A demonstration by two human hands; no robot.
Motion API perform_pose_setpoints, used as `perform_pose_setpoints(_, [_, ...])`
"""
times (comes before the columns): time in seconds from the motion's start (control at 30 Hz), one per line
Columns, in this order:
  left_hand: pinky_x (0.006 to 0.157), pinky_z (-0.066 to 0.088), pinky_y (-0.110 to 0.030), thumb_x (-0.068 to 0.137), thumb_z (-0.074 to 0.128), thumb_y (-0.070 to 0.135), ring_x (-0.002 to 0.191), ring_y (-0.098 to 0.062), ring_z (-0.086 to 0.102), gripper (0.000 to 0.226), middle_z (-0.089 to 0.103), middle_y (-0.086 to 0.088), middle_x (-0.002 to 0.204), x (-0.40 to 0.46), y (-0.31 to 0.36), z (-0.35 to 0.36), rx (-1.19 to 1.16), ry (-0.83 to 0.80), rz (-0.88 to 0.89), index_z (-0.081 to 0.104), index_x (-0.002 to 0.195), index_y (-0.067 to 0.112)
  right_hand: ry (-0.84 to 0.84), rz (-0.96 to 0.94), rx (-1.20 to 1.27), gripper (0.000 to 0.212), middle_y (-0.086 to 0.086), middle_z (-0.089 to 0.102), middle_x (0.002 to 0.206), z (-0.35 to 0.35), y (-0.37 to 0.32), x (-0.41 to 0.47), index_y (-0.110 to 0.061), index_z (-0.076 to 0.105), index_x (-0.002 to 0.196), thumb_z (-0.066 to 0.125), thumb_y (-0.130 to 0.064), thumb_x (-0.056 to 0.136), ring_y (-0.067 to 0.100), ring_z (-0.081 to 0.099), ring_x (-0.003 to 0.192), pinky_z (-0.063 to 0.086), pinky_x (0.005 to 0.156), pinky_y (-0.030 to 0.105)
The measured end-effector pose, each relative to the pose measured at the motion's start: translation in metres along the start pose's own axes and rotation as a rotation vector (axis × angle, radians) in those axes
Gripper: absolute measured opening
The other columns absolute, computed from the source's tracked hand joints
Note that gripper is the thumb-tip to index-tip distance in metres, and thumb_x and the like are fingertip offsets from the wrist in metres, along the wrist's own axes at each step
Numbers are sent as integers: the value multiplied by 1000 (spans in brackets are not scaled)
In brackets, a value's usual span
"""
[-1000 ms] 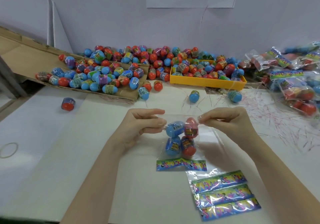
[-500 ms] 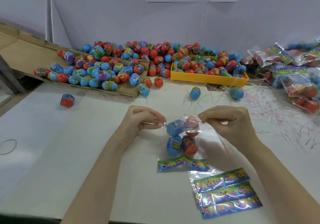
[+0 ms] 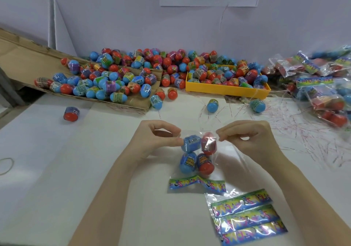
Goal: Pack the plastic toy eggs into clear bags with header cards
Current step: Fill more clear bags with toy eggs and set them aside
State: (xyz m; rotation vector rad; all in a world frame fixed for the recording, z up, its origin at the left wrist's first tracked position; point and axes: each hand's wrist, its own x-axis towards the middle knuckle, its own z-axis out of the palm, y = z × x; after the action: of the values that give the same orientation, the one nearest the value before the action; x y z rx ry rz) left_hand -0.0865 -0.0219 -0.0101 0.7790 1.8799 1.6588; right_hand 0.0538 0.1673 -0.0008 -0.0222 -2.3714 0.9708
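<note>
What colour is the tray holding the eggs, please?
Yellow; the tray shows best in the head view.

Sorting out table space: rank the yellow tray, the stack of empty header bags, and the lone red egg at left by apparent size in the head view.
1. yellow tray
2. stack of empty header bags, though it lies nearer the camera, so the gap is unsure
3. lone red egg, clearly smallest

You have the filled bag point(image 3: 197, 154) between your hands, spare bags point(image 3: 245, 217) nearer you to its right, the tray point(image 3: 228, 89) behind, and packed bags point(image 3: 322, 86) far right.
</note>
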Motion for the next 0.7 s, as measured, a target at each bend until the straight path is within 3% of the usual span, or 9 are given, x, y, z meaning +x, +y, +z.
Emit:
perform_pose_setpoints(0.07, [65, 53, -14, 51, 82, 12, 65, -4, 67, 20, 72, 7, 67, 0, 0, 1, 4, 2, 5, 74, 60, 28, -90, 225, 258, 36, -4, 73, 80, -12, -4, 2, -16, 74, 70, 65, 18, 69, 9, 68, 76, 52, 67, 14])
perform_pose_setpoints(0.17, [61, 52, -13, 58, 80, 1, 64, -4, 67, 28, 72, 7, 68, 0, 0, 2, -4, -2, 11, 74, 59, 28, 33, 288, 450, 26, -4, 73, 94, -19, -10, 5, -23, 70, 91, 68, -1, 77, 16, 70, 81, 54, 70, 20])
perform_pose_setpoints(0.2, [61, 52, -14, 58, 80, 0, 65, -4, 67, 28, 72, 7, 68, -1, 1, 2, 1, -7, 8, 74, 59, 28, 44, 307, 453, 25, -3, 72, 97, -15, -14, 5, -27, 67, 98, 72, -16, 76, 16, 70, 81, 55, 71, 21])
perform_pose_setpoints(0.27, [60, 52, -14, 58, 80, 0, 64, -4, 67, 28, 72, 7, 67, -1, 2, 3, -2, -8, 14, 74, 59, 27, -79, 385, 344, 51, -6, 70, 99, -2, -17, 4, -40, 60, 107, 79, -46, 60, 10, 68, 80, 55, 71, 21])
perform_pose_setpoints(0.33, [58, 52, -15, 58, 80, -4, 63, -5, 66, 29, 72, 6, 66, -1, 2, 3, -8, -11, 25, 73, 57, 25, -229, 444, 205, 63, -7, 69, 91, 11, -18, 2, -49, 55, 105, 74, -59, 46, 7, 66, 78, 56, 69, 22])
perform_pose_setpoints(0.47, [60, 52, -16, 54, 83, 11, 65, -4, 65, 19, 70, 6, 69, -4, 7, 6, 3, -24, 57, 69, 62, 21, -219, 465, 269, 48, 1, 72, 81, 15, -16, 1, -42, 65, 92, 78, -54, 47, 18, 68, 78, 57, 71, 39])
perform_pose_setpoints(0.53, [62, 51, -17, 48, 90, 27, 72, -6, 66, 37, 70, 10, 79, -6, 9, 8, -9, 4, 60, 66, 76, 24, -195, 464, 319, 45, 6, 71, 81, 15, -15, 1, -40, 68, 90, 81, -50, 49, 25, 67, 78, 56, 72, 45])
perform_pose_setpoints(0.6, [63, 53, -19, 49, 82, 41, 81, -12, 68, 53, 70, 15, 94, -8, 10, 13, -62, -17, 11, 59, 95, 28, -164, 457, 392, 45, 17, 68, 79, 15, -17, 0, -37, 71, 91, 82, -46, 49, 31, 65, 73, 55, 72, 49])
perform_pose_setpoints(0.7, [55, 51, -16, 49, 80, 51, 76, -10, 70, 50, 72, 13, 88, -14, 15, 24, -9, -122, -70, 65, 95, 39, -138, 437, 482, 48, 12, 65, 64, 14, -19, 1, -34, 71, 93, 81, -42, 47, 15, 61, 61, 58, 64, 35])
